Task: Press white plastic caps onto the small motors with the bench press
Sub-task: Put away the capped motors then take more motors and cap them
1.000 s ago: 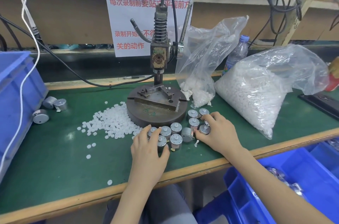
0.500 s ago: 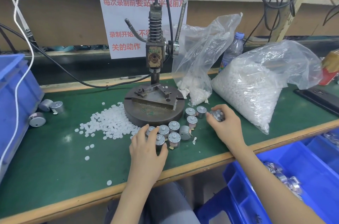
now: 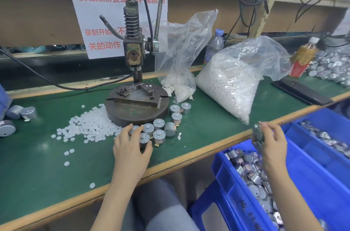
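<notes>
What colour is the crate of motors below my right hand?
The crate is bright blue, clearest in the head view, the only one.

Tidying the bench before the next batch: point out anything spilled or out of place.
Loose caps lie scattered on the mat left of the press, some strays near the front edge. One motor lies on its side among upright ones.
</notes>
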{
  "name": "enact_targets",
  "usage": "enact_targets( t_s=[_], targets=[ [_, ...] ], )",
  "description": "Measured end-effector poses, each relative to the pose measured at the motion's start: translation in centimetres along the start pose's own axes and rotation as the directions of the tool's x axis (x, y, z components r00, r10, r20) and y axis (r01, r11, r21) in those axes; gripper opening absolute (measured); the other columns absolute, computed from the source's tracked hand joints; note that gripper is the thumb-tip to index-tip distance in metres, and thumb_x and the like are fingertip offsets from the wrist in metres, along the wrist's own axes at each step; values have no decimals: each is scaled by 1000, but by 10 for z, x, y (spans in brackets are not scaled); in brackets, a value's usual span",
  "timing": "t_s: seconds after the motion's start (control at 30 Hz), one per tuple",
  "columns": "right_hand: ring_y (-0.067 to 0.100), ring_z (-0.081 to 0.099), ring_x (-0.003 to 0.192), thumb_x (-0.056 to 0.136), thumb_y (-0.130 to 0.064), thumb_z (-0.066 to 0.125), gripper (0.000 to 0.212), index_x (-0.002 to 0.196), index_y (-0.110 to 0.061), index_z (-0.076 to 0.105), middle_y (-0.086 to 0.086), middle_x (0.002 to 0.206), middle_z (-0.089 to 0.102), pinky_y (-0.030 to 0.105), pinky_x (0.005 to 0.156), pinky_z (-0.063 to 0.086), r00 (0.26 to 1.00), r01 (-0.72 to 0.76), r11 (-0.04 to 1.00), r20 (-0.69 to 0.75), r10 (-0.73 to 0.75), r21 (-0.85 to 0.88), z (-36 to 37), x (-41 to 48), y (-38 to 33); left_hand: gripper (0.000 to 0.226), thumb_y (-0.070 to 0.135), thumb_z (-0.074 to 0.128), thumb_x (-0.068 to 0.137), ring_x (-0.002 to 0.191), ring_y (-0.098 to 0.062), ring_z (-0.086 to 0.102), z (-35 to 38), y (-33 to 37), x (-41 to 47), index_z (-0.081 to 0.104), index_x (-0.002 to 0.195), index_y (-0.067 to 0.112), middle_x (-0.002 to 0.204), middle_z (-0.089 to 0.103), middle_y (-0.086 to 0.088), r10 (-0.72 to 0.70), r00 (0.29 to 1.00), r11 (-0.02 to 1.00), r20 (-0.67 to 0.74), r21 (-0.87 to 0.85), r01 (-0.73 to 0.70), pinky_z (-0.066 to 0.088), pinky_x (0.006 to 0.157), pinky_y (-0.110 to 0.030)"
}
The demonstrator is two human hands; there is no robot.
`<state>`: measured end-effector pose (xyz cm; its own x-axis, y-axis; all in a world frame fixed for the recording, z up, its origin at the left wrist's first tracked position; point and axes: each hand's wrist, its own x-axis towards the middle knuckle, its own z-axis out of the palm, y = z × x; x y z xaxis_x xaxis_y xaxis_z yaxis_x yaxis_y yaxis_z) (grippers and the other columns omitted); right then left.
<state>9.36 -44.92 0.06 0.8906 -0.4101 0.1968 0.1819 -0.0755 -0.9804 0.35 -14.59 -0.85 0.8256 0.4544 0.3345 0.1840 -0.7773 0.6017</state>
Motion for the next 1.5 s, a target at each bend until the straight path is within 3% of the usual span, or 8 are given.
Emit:
enact_targets(
  t_s=[0.4,0.53,0.63,0.8,0.97,1.17,1.3,1.5],
  targets=[
    [31,58,86,84,-39,61,25,93,-17,55,8,89,61,41,78,47,976,-192,810,-25,215,-554,-20,11,84,43,18,64,82,121,-33,35,-4,2,1,55,123,15,134,41,-13,1,1000,1000,22,-1,-1,26,102,-41],
    [34,55,98,82,-41,62,33,101,-14,55,14,102,59,39,80,43,977,-21,640,119,175,-768,1,19,100,42,18,64,82,121,-32,34,-6,4,1,55,123,16,135,41,-12,4,1000,1000,26,-10,-4,26,102,-41],
    [32,49,111,84,-47,58,45,118,-18,54,12,118,57,38,90,37,956,165,374,241,167,-913,5,21,113,42,18,64,82,121,-31,34,-5,2,1,55,124,16,135,40,-11,0,1000,1000,28,-11,1,25,103,-40],
    [26,35,127,85,-63,41,57,131,-30,40,2,137,45,43,105,24,937,212,138,242,253,-967,-1,20,122,42,18,64,82,120,-30,34,-5,1,1,55,123,16,133,41,-11,2,1000,1000,20,-14,-2,26,102,-39],
    [30,20,137,79,-71,47,76,140,-29,29,1,149,27,56,109,12,888,111,210,192,418,-971,-10,21,114,42,20,64,82,119,-30,35,-5,2,0,55,123,17,133,41,-10,10,1000,1000,18,-15,-10,27,101,-39],
    [35,39,126,87,-26,61,51,132,-8,47,20,133,46,46,103,31,973,3,643,151,176,-766,-11,-16,69,43,20,64,82,120,-28,34,-3,0,0,54,124,18,134,41,-9,11,1000,1000,16,-17,-11,27,100,-38],
    [27,54,93,83,-5,63,11,93,-9,62,6,94,59,44,83,43,981,186,791,157,-115,-583,-6,-64,32,46,20,65,81,120,-30,35,-2,0,1,53,125,15,135,42,-10,1,1000,1000,12,-13,-1,27,101,-39],
    [16,51,99,84,-6,63,16,99,-14,62,-4,98,56,28,87,39,829,472,779,509,-233,-413,50,-72,-24,47,21,65,82,121,-29,35,-2,-1,1,52,126,13,135,41,-9,-1,1000,1000,12,-6,1,26,101,-38]
  ],
)
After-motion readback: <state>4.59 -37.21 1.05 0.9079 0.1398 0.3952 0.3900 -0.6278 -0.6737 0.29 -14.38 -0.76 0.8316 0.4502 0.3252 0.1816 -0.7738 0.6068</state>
